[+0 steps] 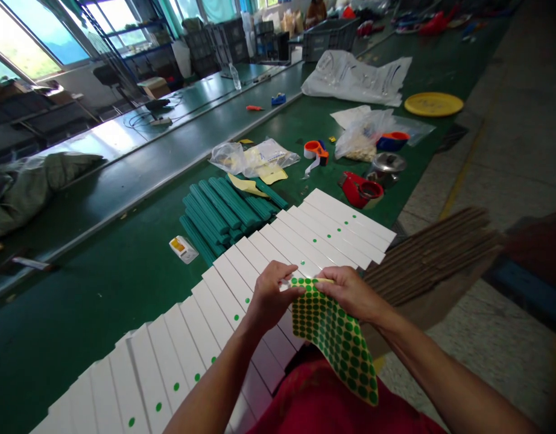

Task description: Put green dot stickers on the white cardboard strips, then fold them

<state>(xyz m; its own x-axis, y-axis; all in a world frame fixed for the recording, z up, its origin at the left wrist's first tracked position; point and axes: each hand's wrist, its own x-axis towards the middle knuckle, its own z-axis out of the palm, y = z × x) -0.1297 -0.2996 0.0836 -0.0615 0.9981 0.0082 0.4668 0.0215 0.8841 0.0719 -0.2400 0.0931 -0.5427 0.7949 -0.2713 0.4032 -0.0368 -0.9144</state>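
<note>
Above overlapping white pieces [224,271] on the green bench [124,295], the right hand [350,290] pinches a sheet of stickers [336,337] by its top edge; whether the left hand [268,295] grips its corner, or hidden pieces lack dots, I cannot tell. Many pieces already carry a green dot [236,317]; the curling, yellowish sheet looks largely full.

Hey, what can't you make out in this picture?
All in the head view:
White strips: partly hidden by the left forearm; the row is cut off by the bottom edge.
Sticker sheet: top corner covered by the right hand.
White bag: print too small to read.
Grey-green bag: cut off by the left edge.
</note>
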